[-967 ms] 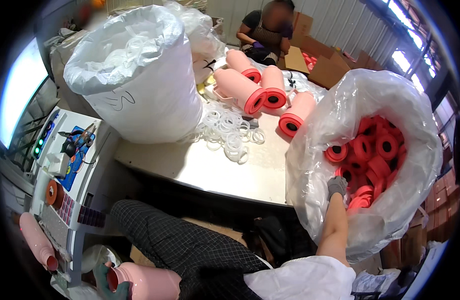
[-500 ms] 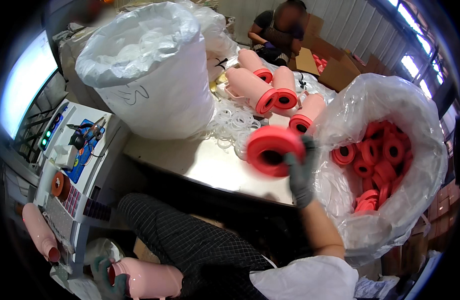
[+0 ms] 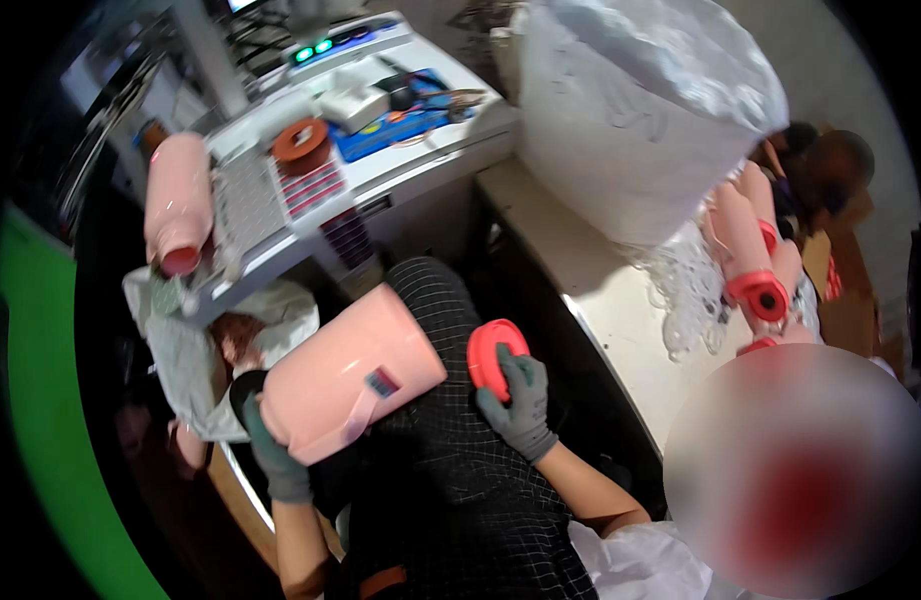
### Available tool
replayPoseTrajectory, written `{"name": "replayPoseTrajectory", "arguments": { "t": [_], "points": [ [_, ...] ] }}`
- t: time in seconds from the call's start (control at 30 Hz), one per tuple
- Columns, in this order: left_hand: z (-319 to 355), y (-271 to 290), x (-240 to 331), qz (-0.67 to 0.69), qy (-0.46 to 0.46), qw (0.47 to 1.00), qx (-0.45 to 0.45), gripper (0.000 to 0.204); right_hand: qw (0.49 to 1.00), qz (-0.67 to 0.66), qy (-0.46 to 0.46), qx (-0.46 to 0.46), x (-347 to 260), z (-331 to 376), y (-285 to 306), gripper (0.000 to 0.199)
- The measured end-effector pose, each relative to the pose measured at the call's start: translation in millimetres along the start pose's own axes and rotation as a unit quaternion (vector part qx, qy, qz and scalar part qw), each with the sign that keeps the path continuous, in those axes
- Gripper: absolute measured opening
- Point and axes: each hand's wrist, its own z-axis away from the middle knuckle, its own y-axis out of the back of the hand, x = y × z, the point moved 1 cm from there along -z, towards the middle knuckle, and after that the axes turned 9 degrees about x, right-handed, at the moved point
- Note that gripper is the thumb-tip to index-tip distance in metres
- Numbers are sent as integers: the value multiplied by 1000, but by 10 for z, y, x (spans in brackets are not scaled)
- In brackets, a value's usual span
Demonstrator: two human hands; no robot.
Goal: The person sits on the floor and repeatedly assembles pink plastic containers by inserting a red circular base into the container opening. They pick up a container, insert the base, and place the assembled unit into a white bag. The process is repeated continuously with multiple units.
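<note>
A pink jug body [image 3: 350, 365] with a handle and a small label lies tilted over my lap. Its narrower end is gripped by my left hand [image 3: 278, 460], in a grey-green glove, with the fingers partly hidden behind it. My gloved right hand [image 3: 522, 405] pinches a round red plastic part [image 3: 487, 350] by its rim. This part is just right of the jug's wide end, with a small gap between them.
On the left, a white machine bench [image 3: 435, 150] carries another pink jug body [image 3: 178, 195] and a brown tape roll [image 3: 302, 145]. A tall white sack [image 3: 620, 120], white rings [image 3: 685, 295] and several pink jugs [image 3: 740, 235] occupy the right-hand table. A co-worker [image 3: 815, 175] is beyond.
The view has swung left. My right hand has brought the red part from over the table to my lap. My left hand has raised the pink jug body from low left toward it.
</note>
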Motion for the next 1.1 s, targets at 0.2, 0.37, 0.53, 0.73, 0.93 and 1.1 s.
{"name": "replayPoseTrajectory", "arguments": {
  "t": [0.2, 0.37, 0.53, 0.73, 0.93, 1.1],
  "points": [
    [212, -142, -196, 63, 8, 998, -20, 51, 923, -237, -303, -17, 164, -539, -91, 36],
    [311, -320, -92, -86, -38, 995, -33, 49, 966, -247, 4, -70, -557, -975, 39, 60],
    [416, -272, -81, 46, 132, 988, -69, 21, 957, -261, 101, -68, -625, -871, 85, 58],
    [423, -366, -40, 185, 242, 952, -11, 20, 959, -255, 104, -69, -659, -782, 72, 60],
    [379, -405, 225, 64, 125, 987, 79, 28, 965, -252, 28, -62, -700, -714, 87, 62],
    [330, -519, 515, -10, -50, 993, 102, 32, 962, -266, -48, -40, -741, -671, 78, 58]
  ]
}}
